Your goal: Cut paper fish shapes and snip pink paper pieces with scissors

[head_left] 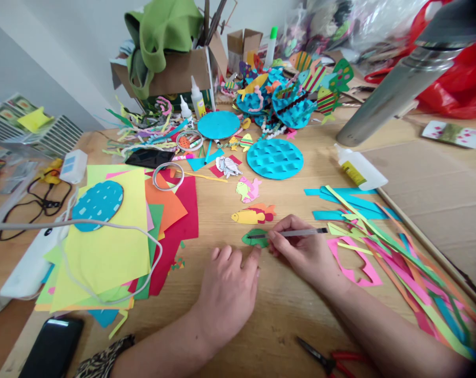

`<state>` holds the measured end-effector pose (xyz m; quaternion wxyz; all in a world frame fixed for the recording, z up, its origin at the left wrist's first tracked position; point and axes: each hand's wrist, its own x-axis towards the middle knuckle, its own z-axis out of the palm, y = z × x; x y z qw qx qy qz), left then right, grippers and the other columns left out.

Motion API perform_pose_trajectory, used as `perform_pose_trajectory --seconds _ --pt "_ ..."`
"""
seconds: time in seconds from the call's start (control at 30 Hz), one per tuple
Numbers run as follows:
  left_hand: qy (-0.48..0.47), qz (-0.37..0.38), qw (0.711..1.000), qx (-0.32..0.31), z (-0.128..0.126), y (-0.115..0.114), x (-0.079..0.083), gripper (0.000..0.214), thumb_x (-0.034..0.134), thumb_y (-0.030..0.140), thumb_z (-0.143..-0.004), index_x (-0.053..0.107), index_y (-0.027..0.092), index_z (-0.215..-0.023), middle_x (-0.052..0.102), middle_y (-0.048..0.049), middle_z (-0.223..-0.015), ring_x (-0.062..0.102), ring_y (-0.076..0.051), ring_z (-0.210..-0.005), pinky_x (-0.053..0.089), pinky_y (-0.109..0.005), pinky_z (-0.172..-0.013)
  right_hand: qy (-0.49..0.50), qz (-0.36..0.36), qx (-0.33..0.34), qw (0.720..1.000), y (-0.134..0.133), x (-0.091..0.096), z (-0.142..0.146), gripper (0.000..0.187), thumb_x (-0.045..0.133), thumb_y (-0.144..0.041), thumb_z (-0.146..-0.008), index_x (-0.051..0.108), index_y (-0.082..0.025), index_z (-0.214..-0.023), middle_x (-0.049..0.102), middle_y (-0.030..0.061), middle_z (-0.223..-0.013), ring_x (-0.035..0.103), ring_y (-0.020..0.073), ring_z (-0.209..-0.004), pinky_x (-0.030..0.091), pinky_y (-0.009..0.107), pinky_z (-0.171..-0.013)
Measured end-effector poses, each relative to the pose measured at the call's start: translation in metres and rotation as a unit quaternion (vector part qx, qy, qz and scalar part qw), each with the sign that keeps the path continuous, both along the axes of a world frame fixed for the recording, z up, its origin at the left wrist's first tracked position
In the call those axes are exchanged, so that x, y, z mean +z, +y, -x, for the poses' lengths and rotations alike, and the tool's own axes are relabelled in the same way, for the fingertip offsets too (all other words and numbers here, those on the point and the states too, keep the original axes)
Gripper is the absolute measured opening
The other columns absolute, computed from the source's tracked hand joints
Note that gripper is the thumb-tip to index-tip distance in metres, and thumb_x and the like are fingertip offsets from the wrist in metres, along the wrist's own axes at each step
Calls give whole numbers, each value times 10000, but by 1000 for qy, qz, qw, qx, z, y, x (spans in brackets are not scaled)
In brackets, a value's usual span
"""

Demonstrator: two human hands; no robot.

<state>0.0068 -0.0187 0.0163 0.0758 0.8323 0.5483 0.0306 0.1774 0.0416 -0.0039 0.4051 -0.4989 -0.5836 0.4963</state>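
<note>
A green paper fish cutout (254, 238) lies on the wooden table (269, 315). My right hand (301, 252) is closed around a thin pen (297, 232), whose tip rests on the green fish. My left hand (228, 286) lies beside it, fingers loosely curled, with a fingertip pressing on the cutout's near edge. Just beyond lie a yellow and orange paper fish (251, 214) and a pink and green one (248, 189).
A stack of coloured paper sheets (112, 236) lies left, paper strips and scraps (380, 247) right. Red-handled scissors (332, 359) sit near the front edge, a phone (52, 346) at bottom left. A glue bottle (360, 168), blue discs (275, 158) and a metal flask (403, 79) stand farther back.
</note>
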Motion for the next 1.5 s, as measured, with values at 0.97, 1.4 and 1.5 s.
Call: perform_pose_trajectory --seconds 0.97,1.4,1.5 --pt "3 0 1000 -1 0 0 2 374 434 257 -949 520 215 -1310 594 -52 -836 520 -236 -825 405 -403 -736 -9 5 2 1000 0 1 0 243 626 -386 -860 536 -191 -745 599 14 -617 560 134 -521 455 250 -473" --pt "-2 4 1000 3 0 -1 1 361 423 259 -955 522 219 -1300 592 -48 -847 515 -240 -836 400 -414 -742 -11 1 5 1000 0 2 0 237 621 -374 -866 538 -188 -745 592 14 -620 554 127 -518 448 245 -469" --pt "-1 0 1000 3 0 -1 2 360 442 257 -948 526 221 -1295 594 -49 -843 517 -236 -835 397 -404 -739 -7 1 2 1000 0 2 0 239 625 -377 -862 535 -190 -743 595 13 -614 559 129 -517 455 247 -471"
